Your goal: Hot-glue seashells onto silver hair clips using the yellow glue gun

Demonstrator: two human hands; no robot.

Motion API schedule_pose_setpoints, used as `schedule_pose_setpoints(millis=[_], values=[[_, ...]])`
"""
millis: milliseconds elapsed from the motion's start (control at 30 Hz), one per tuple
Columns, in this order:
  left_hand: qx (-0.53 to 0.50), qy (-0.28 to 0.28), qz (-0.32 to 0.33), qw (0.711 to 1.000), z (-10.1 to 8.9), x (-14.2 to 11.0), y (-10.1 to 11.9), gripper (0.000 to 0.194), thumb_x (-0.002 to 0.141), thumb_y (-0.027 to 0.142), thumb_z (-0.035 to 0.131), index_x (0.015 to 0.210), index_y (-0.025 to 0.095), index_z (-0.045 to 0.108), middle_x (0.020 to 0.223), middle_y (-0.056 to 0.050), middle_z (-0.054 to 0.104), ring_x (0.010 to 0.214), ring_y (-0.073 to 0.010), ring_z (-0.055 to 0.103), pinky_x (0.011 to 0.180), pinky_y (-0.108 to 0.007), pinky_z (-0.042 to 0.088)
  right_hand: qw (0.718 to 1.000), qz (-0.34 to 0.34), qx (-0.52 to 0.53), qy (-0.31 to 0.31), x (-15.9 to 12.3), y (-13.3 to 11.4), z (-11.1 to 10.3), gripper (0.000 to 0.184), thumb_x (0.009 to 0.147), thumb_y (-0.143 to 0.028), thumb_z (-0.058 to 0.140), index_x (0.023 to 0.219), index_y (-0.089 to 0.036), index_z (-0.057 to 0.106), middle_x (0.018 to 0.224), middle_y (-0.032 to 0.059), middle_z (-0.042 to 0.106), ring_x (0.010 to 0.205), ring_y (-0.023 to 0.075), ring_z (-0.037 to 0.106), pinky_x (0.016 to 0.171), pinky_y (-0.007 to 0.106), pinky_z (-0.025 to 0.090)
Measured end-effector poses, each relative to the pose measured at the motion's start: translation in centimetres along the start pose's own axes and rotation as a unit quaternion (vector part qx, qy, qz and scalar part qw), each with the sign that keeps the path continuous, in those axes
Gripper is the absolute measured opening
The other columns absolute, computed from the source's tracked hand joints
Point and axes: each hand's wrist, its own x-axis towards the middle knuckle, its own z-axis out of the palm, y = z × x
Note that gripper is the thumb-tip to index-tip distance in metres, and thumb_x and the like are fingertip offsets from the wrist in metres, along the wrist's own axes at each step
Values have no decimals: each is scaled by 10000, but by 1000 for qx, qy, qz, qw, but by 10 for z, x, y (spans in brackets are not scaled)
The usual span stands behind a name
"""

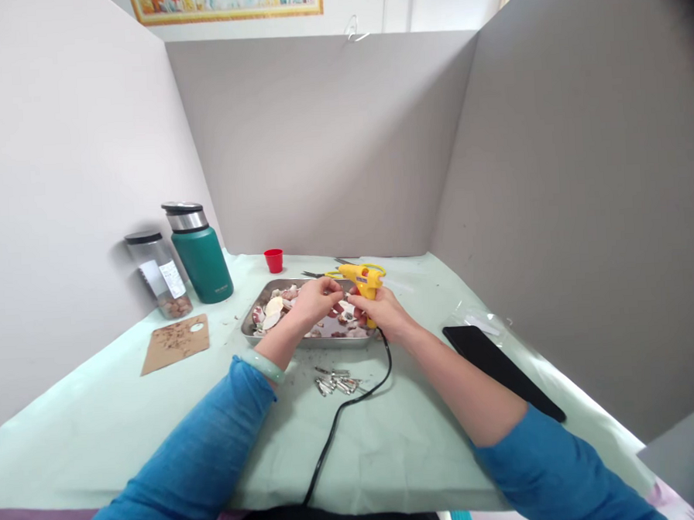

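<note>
My right hand (385,312) is wrapped round a yellow hot glue gun (360,275), whose black cord (338,422) runs down to the table's front edge. My left hand (317,299) meets it over the tray, its fingers pinched together close to the right fingertips. Something small may be between them, but I cannot make it out. Below both hands, a metal tray (343,342) holds shells (273,313) in white, cream and reddish tones. A small pile of silvery metal clips (335,381) lies in front of the tray.
Scissors (331,275) lie behind the tray, near a red cup (273,261). At left stand a green bottle (201,260) and a clear jar (165,277), with a brown card (177,343) before them. A flat black object (501,372) and clear plastic packaging (478,319) lie right.
</note>
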Motion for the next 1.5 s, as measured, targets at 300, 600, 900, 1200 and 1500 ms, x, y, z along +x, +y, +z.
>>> schedule_pose_setpoints(millis=[300,600,900,1200,1500], values=[[127,34,64,989,1,0,0,62,723,132,552,719,190,532,587,20,600,490,-130,603,497,-218,423,1000,-1,-2,-9,3,1,-1,263,654,-324,696,805,-182,533,492,-74,485,411,70,436,396,194,356],[163,68,29,984,1,-3,3,76,731,122,539,729,196,520,478,42,556,451,-126,572,488,-209,394,1000,4,-5,-17,3,1,-1,273,642,-315,699,809,-182,529,464,-83,468,385,69,414,386,197,342],[18,-1,0,1000,-6,9,-13,97,763,150,600,805,176,516,501,37,572,450,-114,582,483,-202,443,1000,-9,9,-2,5,5,-3,263,636,-292,692,826,-170,557,609,-27,583,526,111,563,392,186,362],[37,-17,-12,999,0,-1,1,103,733,104,620,751,157,534,479,27,580,435,-102,573,459,-185,439,1000,-14,-5,-10,0,0,0,247,627,-289,696,782,-175,541,546,-56,529,466,85,495,399,190,344],[34,-65,-7,997,2,-7,8,71,759,115,581,742,153,524,489,14,589,440,-95,568,434,-164,396,1000,-20,-3,-1,1,1,-1,221,614,-264,680,751,-175,532,493,-63,512,417,73,445,393,192,353]])
